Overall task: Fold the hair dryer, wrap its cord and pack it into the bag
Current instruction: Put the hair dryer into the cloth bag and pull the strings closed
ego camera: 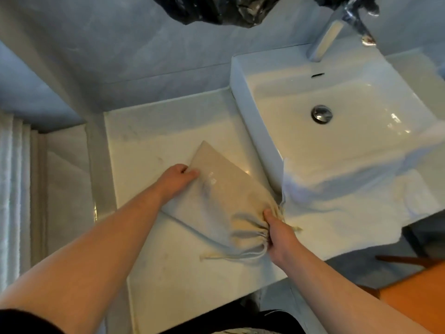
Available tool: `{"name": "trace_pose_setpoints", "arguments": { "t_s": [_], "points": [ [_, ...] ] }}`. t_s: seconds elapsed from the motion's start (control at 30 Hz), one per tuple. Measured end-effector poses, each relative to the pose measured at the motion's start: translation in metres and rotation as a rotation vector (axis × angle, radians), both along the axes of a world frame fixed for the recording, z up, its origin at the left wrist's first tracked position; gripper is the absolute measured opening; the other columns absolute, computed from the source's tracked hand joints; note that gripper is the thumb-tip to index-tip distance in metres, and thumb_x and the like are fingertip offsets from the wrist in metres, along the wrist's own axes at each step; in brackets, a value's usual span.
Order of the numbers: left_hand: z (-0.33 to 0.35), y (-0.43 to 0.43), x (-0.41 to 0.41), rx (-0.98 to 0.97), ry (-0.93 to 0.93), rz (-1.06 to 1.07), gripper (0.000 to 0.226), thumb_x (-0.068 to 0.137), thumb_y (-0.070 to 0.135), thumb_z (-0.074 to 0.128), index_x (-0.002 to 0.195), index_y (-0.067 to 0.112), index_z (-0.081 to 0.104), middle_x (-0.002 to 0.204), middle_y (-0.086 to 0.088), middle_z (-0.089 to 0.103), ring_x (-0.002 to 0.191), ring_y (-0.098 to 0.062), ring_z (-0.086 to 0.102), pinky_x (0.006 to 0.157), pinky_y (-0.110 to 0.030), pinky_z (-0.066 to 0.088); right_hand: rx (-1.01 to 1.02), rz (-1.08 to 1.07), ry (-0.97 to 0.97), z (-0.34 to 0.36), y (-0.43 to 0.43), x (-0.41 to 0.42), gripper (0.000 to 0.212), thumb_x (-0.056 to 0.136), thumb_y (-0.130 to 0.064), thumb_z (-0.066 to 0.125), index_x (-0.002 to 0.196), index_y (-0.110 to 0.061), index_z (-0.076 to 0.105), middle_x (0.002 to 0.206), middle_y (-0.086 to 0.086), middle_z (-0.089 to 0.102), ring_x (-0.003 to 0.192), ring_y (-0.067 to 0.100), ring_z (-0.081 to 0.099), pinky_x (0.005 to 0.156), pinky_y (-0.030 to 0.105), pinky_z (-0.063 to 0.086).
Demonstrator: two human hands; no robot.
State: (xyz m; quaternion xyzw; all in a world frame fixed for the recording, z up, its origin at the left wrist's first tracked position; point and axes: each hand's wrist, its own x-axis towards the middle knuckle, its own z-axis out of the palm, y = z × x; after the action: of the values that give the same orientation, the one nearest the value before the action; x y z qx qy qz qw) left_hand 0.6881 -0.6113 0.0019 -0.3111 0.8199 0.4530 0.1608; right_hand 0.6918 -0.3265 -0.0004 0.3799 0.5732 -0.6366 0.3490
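A beige drawstring bag (216,191) lies on the white counter (149,145), its mouth gathered tight toward the lower right. My right hand (279,235) grips the bunched mouth of the bag. My left hand (177,177) holds the bag's far left edge, fingers curled on the cloth. The bag's drawstring cord (224,256) trails over the counter below the mouth. The hair dryer is not visible; the bag's cloth hides whatever is inside.
A white sink basin (243,97) with a drain (321,114) and a chrome faucet (325,42) stands at the right. A white towel (349,203) lies over the sink's front edge. A black plastic bag (216,8) hangs at the top. An orange surface (419,292) is at the lower right.
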Motion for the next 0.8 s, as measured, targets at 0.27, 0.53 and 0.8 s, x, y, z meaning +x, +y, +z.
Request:
{"name": "trace_pose_setpoints", "arguments": {
  "t_s": [0.27,0.53,0.8],
  "points": [
    [-0.007,0.019,-0.003,0.489,0.001,0.268,0.043,0.091,0.047,0.06,0.118,0.013,0.063,0.113,-0.008,0.07,0.1,-0.022,0.068,0.096,-0.04,0.052,-0.142,-0.01,0.051,0.002,0.01,0.004,0.066,0.071,-0.032,0.082,0.129,-0.014,0.056,0.115,0.014,0.071,0.101,0.034,0.07,0.084,0.048,0.058],
    [0.037,0.029,0.007,0.58,0.069,0.336,0.04,0.089,0.019,0.062,0.123,-0.002,0.057,0.116,-0.026,0.066,0.094,-0.035,0.066,0.086,-0.047,0.052,-0.229,0.007,0.055,0.024,0.03,0.024,0.044,0.081,-0.027,0.073,0.121,-0.012,0.062,0.11,0.014,0.074,0.099,0.032,0.071,0.088,0.045,0.056],
    [0.099,0.129,0.033,0.611,0.248,0.304,0.027,0.092,0.017,0.054,0.113,0.002,0.063,0.106,-0.025,0.068,0.089,-0.036,0.067,0.081,-0.049,0.053,-0.384,-0.11,0.205,0.081,0.114,0.032,0.046,0.071,-0.027,0.068,0.111,-0.006,0.065,0.1,0.017,0.075,0.085,0.027,0.073,0.068,0.035,0.06]
  ]
}}
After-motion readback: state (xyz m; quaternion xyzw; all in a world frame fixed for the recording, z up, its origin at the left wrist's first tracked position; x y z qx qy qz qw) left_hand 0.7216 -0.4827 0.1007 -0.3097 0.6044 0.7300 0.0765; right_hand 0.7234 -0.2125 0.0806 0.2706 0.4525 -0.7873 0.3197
